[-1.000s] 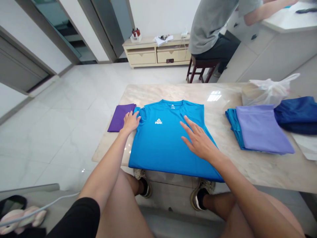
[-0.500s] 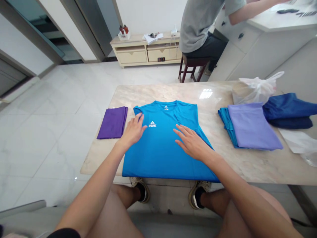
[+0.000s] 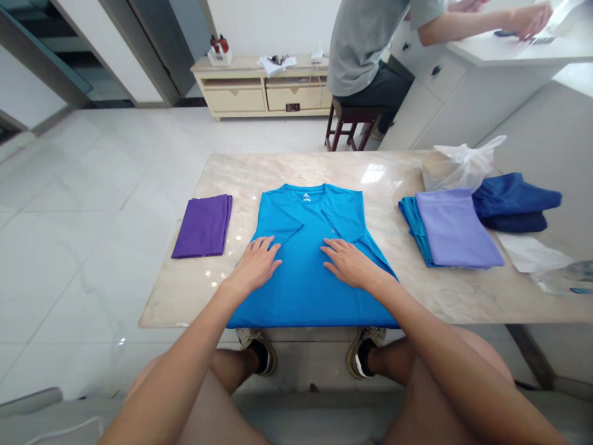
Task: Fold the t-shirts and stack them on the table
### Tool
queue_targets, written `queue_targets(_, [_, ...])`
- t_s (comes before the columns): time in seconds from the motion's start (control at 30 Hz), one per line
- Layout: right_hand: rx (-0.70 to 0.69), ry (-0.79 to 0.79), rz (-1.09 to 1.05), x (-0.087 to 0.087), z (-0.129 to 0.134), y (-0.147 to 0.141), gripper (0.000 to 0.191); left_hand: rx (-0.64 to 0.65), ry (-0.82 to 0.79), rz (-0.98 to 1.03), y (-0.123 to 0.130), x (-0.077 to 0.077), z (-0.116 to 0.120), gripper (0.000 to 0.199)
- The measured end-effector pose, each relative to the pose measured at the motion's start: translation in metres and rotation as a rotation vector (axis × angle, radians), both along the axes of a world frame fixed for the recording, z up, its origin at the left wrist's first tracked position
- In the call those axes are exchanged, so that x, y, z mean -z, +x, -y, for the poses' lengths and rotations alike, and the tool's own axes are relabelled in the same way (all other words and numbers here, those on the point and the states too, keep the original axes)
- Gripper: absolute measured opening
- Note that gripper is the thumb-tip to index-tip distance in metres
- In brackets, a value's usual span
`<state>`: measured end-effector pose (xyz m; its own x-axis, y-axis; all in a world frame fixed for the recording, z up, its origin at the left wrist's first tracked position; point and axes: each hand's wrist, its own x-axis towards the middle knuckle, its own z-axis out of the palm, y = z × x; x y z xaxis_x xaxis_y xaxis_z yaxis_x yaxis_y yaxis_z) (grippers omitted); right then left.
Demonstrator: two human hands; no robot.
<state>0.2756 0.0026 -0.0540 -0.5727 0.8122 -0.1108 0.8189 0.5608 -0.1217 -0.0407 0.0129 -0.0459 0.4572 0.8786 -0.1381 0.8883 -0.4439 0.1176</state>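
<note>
A blue T-shirt (image 3: 301, 290) lies flat on the marble-patterned table (image 3: 185, 296), its collar away from me and its hem at the near edge. Both sleeves are folded inward over the body, and the chest print is covered. On the left side of the shirt rests my left hand (image 3: 258, 262), fingers stretched out, just below the folded sleeve. My right hand (image 3: 347, 262) lies spread on the right side, below the other sleeve. Neither hand grips the cloth. Left of the shirt is a folded purple garment (image 3: 202, 226).
At right lie a lavender folded garment (image 3: 456, 228) over a blue one (image 3: 414, 222), dark blue clothing (image 3: 516, 201), a plastic bag (image 3: 458, 165) and clear wrapping (image 3: 560, 278). Beyond, a person in grey (image 3: 364, 49) sits on a stool (image 3: 354, 117) near a low cabinet (image 3: 241, 96).
The left sleeve side has been folded inward over the chest print. My left hand has let go and moved down the shirt; my right hand stays spread near the same spot.
</note>
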Motion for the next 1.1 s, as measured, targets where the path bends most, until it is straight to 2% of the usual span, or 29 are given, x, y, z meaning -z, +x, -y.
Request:
queue_targets(0.13, [0.012, -0.02, 0.01, -0.007, -0.001, 0.003, 0.044, 0.01, 0.008, 0.118, 0.002, 0.002, -0.021, 0.046])
queue_targets(0.33, [0.015, -0.025, 0.036, -0.017, 0.002, 0.011, 0.041, -0.114, 0.046, 0.449, 0.02, 0.025, -0.098, 0.036])
queue_targets(0.47, [-0.016, -0.023, 0.03, -0.017, 0.013, 0.015, 0.04, -0.152, 0.045, 0.464, 0.031, 0.041, -0.134, 0.034])
queue_targets(0.6, [-0.019, -0.022, -0.006, -0.013, 0.022, 0.02, 0.039, -0.21, 0.077, 0.442, 0.037, 0.052, -0.142, 0.022])
queue_targets(0.77, [-0.027, -0.051, -0.081, -0.013, 0.024, 0.022, 0.038, -0.259, 0.139, 0.44, 0.039, 0.057, -0.147, 0.022])
queue_targets(0.97, [-0.043, -0.046, -0.063, -0.012, 0.025, 0.023, 0.037, -0.374, 0.164, 0.43, 0.044, 0.051, -0.167, 0.026])
queue_targets(1.03, [-0.052, -0.046, -0.071, -0.013, 0.022, 0.025, 0.036, -0.37, 0.167, 0.419, 0.044, 0.046, -0.164, 0.027])
queue_targets(1.1, [-0.04, -0.035, -0.077, -0.015, 0.015, 0.03, 0.034, -0.347, 0.195, 0.416, 0.041, 0.04, -0.151, 0.034])
